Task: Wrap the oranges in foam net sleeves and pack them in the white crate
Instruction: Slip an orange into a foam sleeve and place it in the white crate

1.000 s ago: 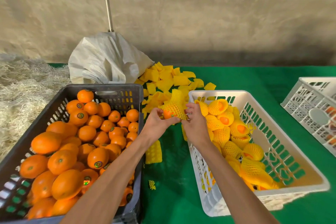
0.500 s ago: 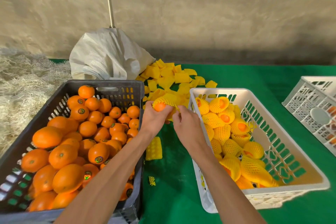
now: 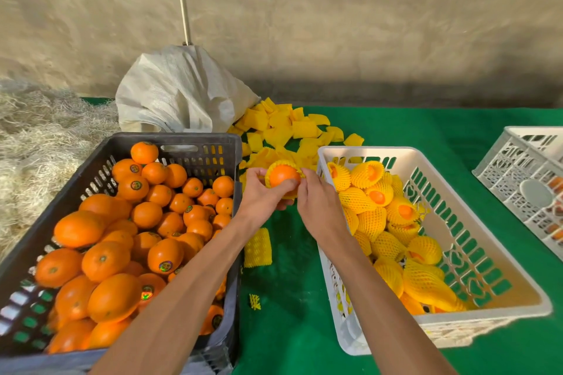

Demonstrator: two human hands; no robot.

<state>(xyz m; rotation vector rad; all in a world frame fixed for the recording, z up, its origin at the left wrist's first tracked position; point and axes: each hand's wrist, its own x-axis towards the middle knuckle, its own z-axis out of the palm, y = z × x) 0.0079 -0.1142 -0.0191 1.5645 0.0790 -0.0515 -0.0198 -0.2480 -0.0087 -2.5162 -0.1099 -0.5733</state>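
Between the two crates I hold an orange [image 3: 282, 175] partly covered by a yellow foam net sleeve [image 3: 277, 164] that rings its far side. My left hand [image 3: 261, 196] grips the orange from the left and below. My right hand [image 3: 316, 202] pinches the sleeve's edge on the right. The white crate [image 3: 487, 259] at right holds several sleeved oranges [image 3: 373, 218]. A dark crate [image 3: 179, 146] at left is full of bare oranges [image 3: 122, 237].
A pile of flat yellow sleeves [image 3: 286, 126] lies behind the crates beside a white sack [image 3: 179, 91]. One loose sleeve [image 3: 258, 248] and a small scrap [image 3: 254, 301] lie on the green cloth. A second white crate [image 3: 530, 173] stands far right. Straw [image 3: 39, 137] lies left.
The sleeve has slid further around the orange, exposing more of the fruit's near face. Both hands shifted slightly left and toward me, away from the white crate's corner.
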